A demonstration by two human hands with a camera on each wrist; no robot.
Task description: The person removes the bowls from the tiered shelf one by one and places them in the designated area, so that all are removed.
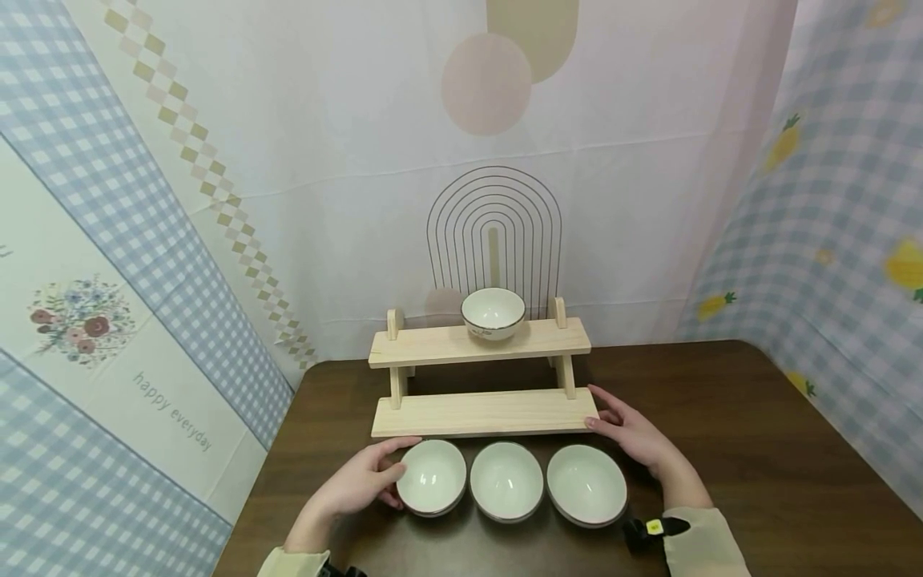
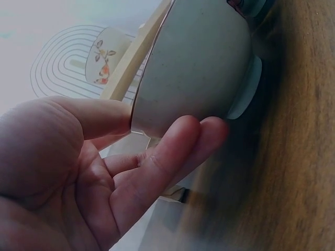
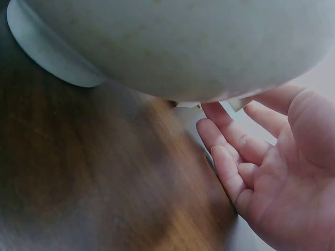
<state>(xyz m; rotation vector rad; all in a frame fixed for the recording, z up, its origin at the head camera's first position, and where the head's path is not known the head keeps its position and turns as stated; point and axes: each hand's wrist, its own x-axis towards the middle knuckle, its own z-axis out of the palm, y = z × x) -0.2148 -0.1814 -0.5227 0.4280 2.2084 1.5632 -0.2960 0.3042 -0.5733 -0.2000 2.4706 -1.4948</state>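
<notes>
A two-tier wooden shelf [image 1: 479, 413] stands on the table, one white bowl [image 1: 493, 311] on its upper tier. Three more bowls sit in a row in front of it: a left bowl [image 1: 432, 477], a middle bowl [image 1: 506, 482] and a right bowl [image 1: 586, 486]. My left hand [image 1: 360, 479] holds the left bowl at its side, thumb at the rim and fingers against the outer wall [image 2: 193, 68]. With thumb and index finger, my right hand [image 1: 634, 433] grips the right end of the lower tier. In the right wrist view, the right bowl [image 3: 188, 47] hides the fingertips partly.
The dark brown table [image 1: 750, 449] extends to the right of the shelf. A patterned white cloth [image 1: 346, 160] hangs behind, with checked cloths at both sides. A black wrist strap [image 1: 652, 529] lies close to the right bowl.
</notes>
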